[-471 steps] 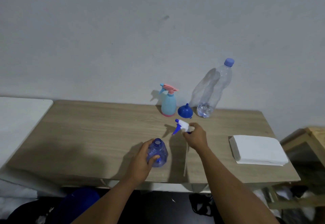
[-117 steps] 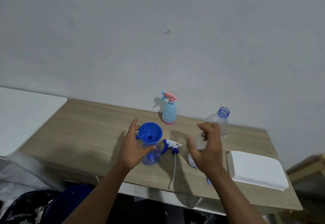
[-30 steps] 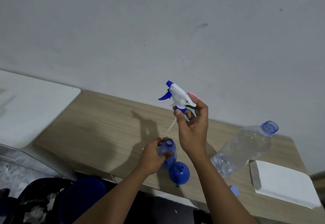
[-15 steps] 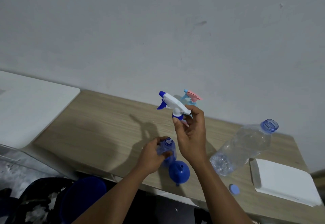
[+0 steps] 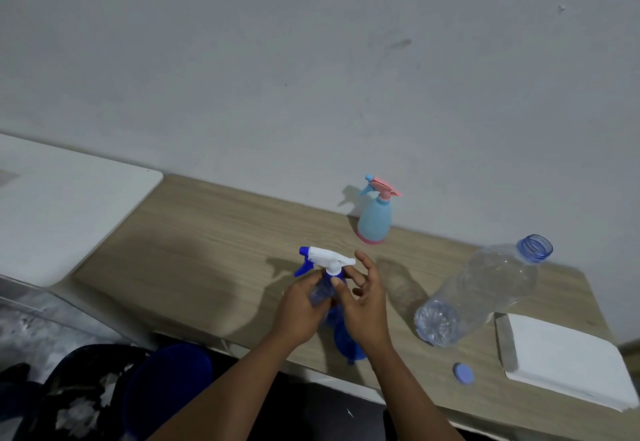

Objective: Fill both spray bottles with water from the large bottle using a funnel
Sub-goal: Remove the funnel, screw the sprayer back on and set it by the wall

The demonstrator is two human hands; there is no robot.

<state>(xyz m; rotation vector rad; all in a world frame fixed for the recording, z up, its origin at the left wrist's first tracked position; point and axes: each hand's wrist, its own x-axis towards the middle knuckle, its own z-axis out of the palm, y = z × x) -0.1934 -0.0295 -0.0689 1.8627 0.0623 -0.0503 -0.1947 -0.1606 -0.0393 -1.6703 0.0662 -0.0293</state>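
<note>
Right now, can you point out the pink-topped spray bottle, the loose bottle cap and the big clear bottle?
Pink-topped spray bottle [image 5: 374,224]: head view, on its light blue body.
Loose bottle cap [image 5: 463,373]: head view, on its flat top.
Big clear bottle [image 5: 485,290]: head view, on its clear side wall.

— What's the surface?

— A light wooden table [image 5: 214,239] set against the wall.

— What stands on it?

— At the back, upright, a pale blue spray bottle [image 5: 375,220] with a pink trigger. To the right, a large clear bottle [image 5: 485,288], uncapped and leaning in this wide view. Its blue cap [image 5: 463,373] lies near the front edge, just beside a white folded cloth [image 5: 568,357]. A blue funnel [image 5: 346,342] rests mouth-down at the front.
</note>
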